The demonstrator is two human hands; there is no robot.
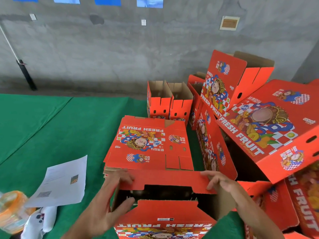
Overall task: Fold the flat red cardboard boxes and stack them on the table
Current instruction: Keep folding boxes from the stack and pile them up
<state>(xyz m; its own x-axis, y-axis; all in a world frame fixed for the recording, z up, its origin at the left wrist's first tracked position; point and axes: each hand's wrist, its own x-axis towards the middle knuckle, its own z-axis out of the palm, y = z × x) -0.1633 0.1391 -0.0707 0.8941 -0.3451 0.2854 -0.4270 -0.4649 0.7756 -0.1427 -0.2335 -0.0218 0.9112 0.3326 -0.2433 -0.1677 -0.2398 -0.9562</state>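
Grey concrete wall is filling the upper frame; green cloth surface is running across the middle and left.

Box in hand is sitting at bottom centre, half erected, dark interior open to me. I'm folding its far top flap down and inward.

My left hand is working the left end: fingers are curling over the flap's left corner, thumb spread low against the box's left side. My right hand is pinching the flap's right end, fingers on top. Both are holding cardboard, neither wide open.

Near flap is standing up toward me, with its notched edge facing the far flap's cutout.

How I'd do this well, judging from the layout:
- keep both ends dropping level so the crease isn't skewing
- press along the score line, not mid-panel
- hold the side walls square, so the tabs and notches line up
- bring the near flap in afterwards; the notches look meant to interlock

Flat stack of unfolded blanks is lying just beyond the box, centre frame. Folded boxes are standing open behind it; more are piling up, tilted, along the right side.

Printed paper sheet is lying at lower left, with an orange plastic jar beside it.
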